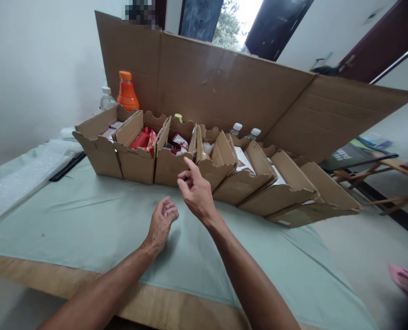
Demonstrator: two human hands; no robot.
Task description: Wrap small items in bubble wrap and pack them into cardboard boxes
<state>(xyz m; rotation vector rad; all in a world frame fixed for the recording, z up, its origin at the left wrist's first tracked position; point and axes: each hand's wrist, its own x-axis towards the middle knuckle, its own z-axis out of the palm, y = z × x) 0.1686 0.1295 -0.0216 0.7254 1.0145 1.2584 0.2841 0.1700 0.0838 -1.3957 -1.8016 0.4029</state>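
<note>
A row of several open cardboard boxes (171,167) stands on a pale green cloth (87,220). One box holds red packets (142,139), the one beside it a red and white packet (180,142). My right hand (195,190) is raised just in front of the middle boxes, fingers loosely curled with the index finger out, nothing in it. Lower down and to the left, my left hand (162,222) hovers over the cloth with its fingers curled in and empty. Neither hand touches a box.
A large flat cardboard sheet (224,87) leans behind the boxes. An orange bottle (127,91) and a clear bottle (106,98) stand at the back left; two white bottle caps (245,129) show behind the boxes. A black flat object (67,166) lies left. Wooden frames (378,178) stand right.
</note>
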